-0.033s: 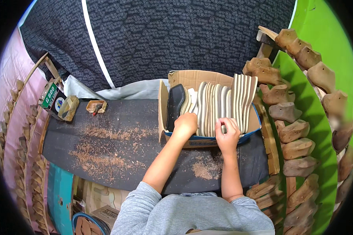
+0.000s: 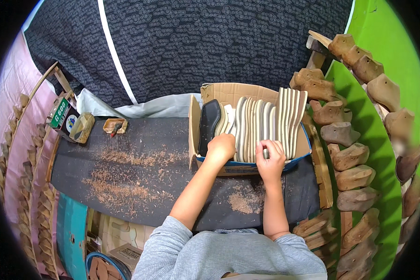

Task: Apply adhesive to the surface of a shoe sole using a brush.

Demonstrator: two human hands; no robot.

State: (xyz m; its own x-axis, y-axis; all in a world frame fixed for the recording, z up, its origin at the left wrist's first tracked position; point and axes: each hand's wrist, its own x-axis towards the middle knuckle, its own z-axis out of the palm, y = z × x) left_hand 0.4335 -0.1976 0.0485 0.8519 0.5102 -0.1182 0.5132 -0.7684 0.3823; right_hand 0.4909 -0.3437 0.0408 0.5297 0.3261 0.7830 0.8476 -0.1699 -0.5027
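Observation:
A cardboard box (image 2: pixel 194 126) with blue edges holds a tightly packed row of shoe soles (image 2: pixel 252 121), cream, white and grey, standing on edge. At its left end stands a black sole-shaped piece (image 2: pixel 210 123). My left hand (image 2: pixel 220 148) is closed at the near wall of the box, by the left part of the row; its fingertips are hidden among the soles. My right hand (image 2: pixel 271 157) has its fingers curled and the thumb close to the forefinger, against the near ends of the soles farther right. What either hand pinches does not show.
Brown shavings (image 2: pixel 121 184) cover parts of the dark-covered table (image 2: pixel 70 172). A small tray (image 2: pixel 115 126) with a red-tipped tool, a yellowish container (image 2: pixel 83 128) and a green-and-black box (image 2: pixel 62 112) stand at the far left. Wooden shoe lasts (image 2: pixel 354 154) line racks on the right.

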